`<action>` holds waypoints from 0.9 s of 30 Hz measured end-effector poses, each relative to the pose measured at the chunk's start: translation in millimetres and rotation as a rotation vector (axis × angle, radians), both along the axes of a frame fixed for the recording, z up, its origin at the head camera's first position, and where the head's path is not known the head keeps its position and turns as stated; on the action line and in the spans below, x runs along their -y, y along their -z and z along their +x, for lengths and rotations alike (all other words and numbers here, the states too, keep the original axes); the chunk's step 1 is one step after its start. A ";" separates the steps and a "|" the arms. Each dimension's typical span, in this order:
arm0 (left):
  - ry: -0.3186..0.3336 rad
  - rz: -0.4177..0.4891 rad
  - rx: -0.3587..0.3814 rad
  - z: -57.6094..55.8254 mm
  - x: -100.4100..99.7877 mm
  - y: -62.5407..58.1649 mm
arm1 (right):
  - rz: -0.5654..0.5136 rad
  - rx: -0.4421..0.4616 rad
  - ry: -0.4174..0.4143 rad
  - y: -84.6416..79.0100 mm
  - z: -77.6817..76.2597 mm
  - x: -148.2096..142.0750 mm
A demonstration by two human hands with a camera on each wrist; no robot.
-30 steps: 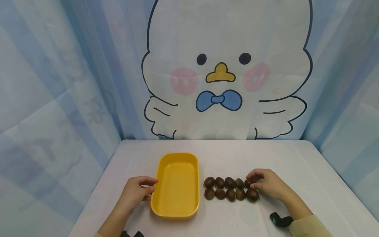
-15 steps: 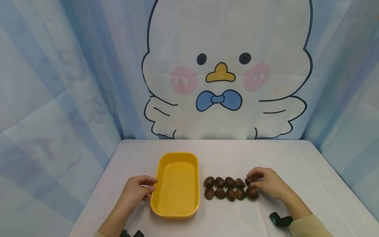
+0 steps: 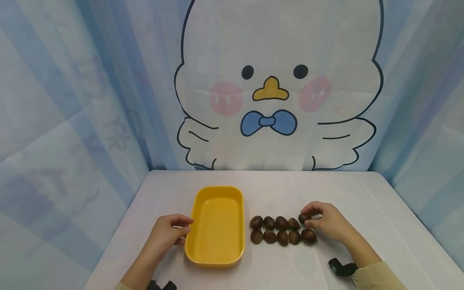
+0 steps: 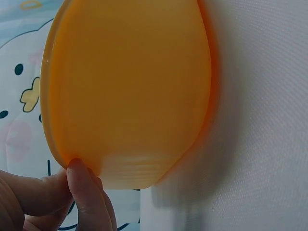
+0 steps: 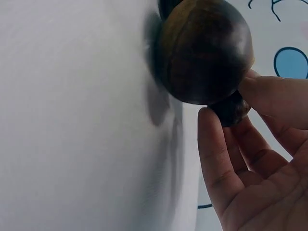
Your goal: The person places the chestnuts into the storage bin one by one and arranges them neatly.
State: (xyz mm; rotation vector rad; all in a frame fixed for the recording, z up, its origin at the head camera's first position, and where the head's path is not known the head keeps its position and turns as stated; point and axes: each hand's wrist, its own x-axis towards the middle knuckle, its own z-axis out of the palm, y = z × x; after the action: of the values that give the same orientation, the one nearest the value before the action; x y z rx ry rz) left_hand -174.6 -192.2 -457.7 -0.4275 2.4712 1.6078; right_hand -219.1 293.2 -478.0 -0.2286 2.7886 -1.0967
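My left hand pinches the left rim of a yellow tray, which holds nothing. In the left wrist view, thumb and fingers meet at the edge of the tray. To the tray's right, brown chestnuts lie in two rows. At the right end of the back row, my right hand holds a chestnut between thumb and fingers. The right wrist view shows this held chestnut partly hidden behind a larger chestnut, the front row's end one.
Both rows stand on a white-covered table. Behind it hangs a curtain with a cartoon bird. Black wrist devices sit by each sleeve, the right device close over the tabletop.
My right hand has moved slightly back and up with the chestnut, away from the larger one in front. The left hand and the tray stay in place.
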 end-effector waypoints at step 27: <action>-0.008 0.012 0.008 -0.1 -0.8 -0.4 | -0.117 -0.061 -0.087 -27.8 -8.5 44.6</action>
State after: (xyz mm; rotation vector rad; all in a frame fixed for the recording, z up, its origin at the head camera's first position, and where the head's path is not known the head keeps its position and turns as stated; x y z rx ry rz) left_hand -174.7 -191.4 -457.3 -0.4420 2.4563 1.6197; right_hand -227.5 248.6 -450.2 -0.3980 2.7400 -1.2533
